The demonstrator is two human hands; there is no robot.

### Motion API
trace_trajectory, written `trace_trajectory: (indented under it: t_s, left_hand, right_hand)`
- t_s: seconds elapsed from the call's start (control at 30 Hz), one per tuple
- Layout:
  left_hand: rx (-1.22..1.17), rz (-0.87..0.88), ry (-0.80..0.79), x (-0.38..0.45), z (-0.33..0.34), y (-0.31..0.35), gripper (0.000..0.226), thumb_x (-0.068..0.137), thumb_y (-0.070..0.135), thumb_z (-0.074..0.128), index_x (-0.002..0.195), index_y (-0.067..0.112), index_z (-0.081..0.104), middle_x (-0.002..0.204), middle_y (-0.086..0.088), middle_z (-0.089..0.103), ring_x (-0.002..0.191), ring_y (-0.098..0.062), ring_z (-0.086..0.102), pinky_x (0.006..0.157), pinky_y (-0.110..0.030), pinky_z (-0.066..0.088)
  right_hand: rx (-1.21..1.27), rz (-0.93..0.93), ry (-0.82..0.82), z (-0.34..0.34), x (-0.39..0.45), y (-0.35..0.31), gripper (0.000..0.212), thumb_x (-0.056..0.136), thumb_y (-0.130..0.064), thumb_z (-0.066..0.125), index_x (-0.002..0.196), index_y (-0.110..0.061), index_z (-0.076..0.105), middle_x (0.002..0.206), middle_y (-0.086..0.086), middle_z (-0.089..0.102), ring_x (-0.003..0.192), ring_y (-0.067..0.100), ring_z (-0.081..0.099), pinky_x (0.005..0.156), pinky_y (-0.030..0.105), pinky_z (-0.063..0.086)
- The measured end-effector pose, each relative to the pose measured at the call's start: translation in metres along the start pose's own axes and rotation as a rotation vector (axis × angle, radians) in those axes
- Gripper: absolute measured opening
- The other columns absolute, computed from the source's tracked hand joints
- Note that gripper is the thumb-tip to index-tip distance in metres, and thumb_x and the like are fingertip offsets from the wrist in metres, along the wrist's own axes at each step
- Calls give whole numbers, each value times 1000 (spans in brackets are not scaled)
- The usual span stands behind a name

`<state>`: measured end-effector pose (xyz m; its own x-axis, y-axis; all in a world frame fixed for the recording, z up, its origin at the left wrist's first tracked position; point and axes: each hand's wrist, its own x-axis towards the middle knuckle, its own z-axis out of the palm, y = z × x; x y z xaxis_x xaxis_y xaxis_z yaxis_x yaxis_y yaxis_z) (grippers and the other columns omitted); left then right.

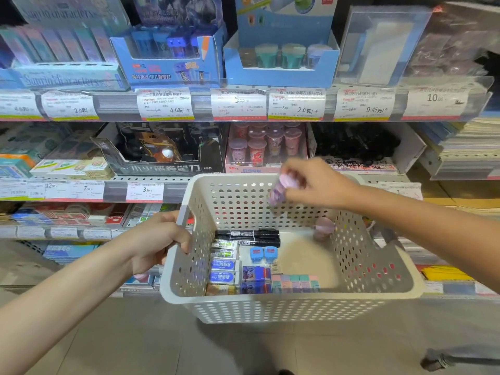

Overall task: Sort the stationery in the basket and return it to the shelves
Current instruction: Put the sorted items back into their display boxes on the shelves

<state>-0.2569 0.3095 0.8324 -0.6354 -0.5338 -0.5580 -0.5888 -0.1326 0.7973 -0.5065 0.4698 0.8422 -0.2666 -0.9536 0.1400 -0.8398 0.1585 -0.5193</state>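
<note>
Right hand [316, 182] gripping blurred pink cup [281, 188] — perhaps sharpener, above basket [270, 307]

Left hand [159, 239] curled in grip, right hand [316, 182] raised, fingers pinching.

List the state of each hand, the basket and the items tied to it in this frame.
left hand: grips the basket's left rim
right hand: pinches a pink cup-shaped item
pink cup-shaped item: lifted above the basket, blurred
basket: held up, partly filled
black markers: lying flat inside
</note>
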Motion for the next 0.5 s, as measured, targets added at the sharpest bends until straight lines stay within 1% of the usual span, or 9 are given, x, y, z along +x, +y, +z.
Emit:
trace_trajectory:
  t_s: [0.03,0.1,0.13,0.2,0.23,0.27,0.37,0.43,0.5]
  left_hand:
    - [3,1,2,0,0,1,54,44,-2,55,95,8,65,88,-20,49,81,-34,42,75,-44,30]
    - [7,2,7,-1,0,2,51,43,-2,54,92,8,64,88,-19,50,81,-34,43,75,-43,29]
    - [7,2,10,-1,0,2,50,43,-2,54,91,9,64,88,-19,50,81,-34,43,75,-43,29]
    - [7,3,14,-1,0,2,51,43,-2,54,91,9,65,88,-18,51,81,-33,44,76,-43,30]
    - [7,5,15,-1,-1,2,51,43,-2,54,92,9,65,88,-19,52,81,-34,44,77,-43,30]
    - [7,6,13,-1,-1,2,52,43,-2,54,92,8,66,89,-19,52,81,-34,44,77,-44,30]
    - [17,8,6,-1,-3,3,52,43,-2,55,93,8,66,88,-21,52,82,-34,44,76,-45,31]
    - [21,8,3,-1,-3,3,54,43,-2,55,94,9,66,88,-21,53,82,-34,45,76,-45,31]
    - [23,7,-2,-1,-4,3,53,43,-2,55,94,9,67,88,-20,53,82,-34,45,76,-45,32]
  right_hand:
    - [95,38,92,-2,6,1,35,71,-44,54,91,-16,59,78,2,62,65,11,53,58,22,43]
    - [244,109,254,-5,18,5,23,83,-25,59,100,-10,61,80,7,61,66,11,52,61,21,45]
    - [265,138,322,-6,24,8,19,86,-19,58,102,-9,60,79,5,59,65,10,51,62,20,44]
    - [242,197,375,-6,36,14,19,89,-18,57,104,-7,59,75,-2,55,66,9,49,61,17,41]
    - [207,223,369,-5,41,18,23,90,-19,56,107,-4,59,77,-2,56,70,11,51,63,20,40]
    - [156,229,348,-4,46,21,26,90,-18,56,111,-2,59,85,0,59,79,14,53,67,21,40]
    - [-21,176,255,-3,58,29,34,93,-19,53,123,-3,56,118,8,62,108,22,57,85,23,41]
    - [-153,140,183,-4,64,32,35,94,-19,52,126,-5,54,126,12,59,114,29,54,86,28,40]
    - [-275,133,110,-6,69,34,37,94,-19,52,129,-7,51,128,15,56,112,32,53,84,31,41]
